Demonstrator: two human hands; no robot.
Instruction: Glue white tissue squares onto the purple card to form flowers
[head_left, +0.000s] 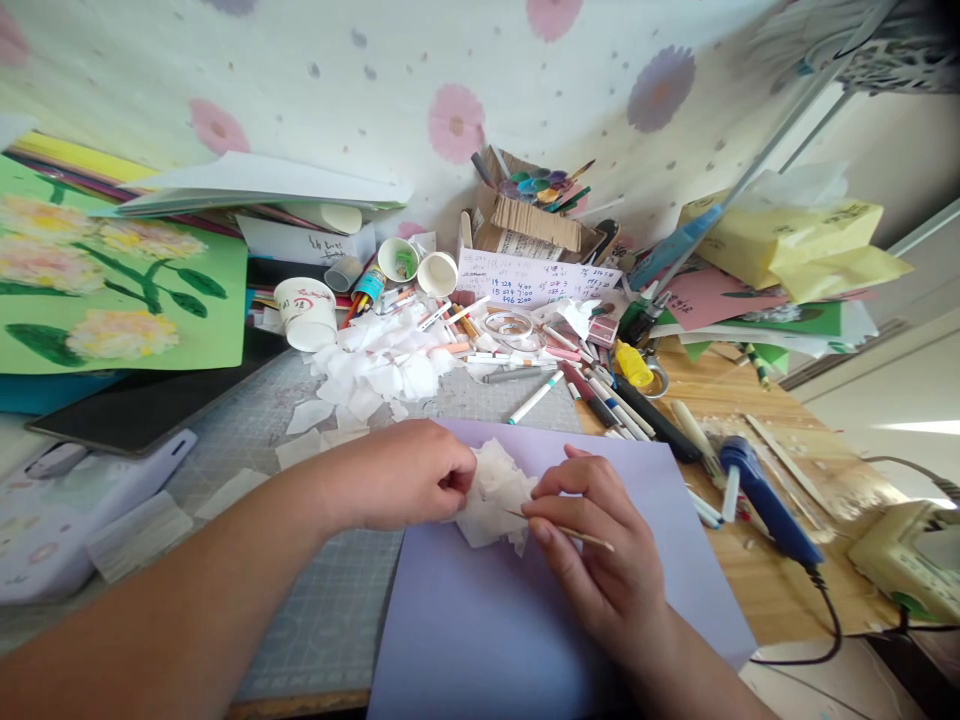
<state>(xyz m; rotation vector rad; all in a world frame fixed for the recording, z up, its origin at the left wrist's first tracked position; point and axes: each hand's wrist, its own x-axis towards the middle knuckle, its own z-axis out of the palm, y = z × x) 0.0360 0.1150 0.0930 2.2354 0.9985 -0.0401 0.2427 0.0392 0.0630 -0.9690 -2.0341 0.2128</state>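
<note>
A crumpled cluster of white tissue paper (495, 495) lies on a lavender sheet of paper (525, 620) in front of me. My left hand (405, 475) pinches the cluster's left edge between thumb and fingers. My right hand (600, 545) holds a thin wooden stick (581, 536) like a pencil, its tip pushed into the tissue's right side. Both forearms come in from the bottom of the view.
A pile of cut white tissue squares (382, 365) lies behind on a grey cutting mat (322, 590). Pens and markers (592, 390), paper cups (307, 312), a blue glue gun (761, 495) with its cord, and a green flower picture (112, 290) crowd the desk.
</note>
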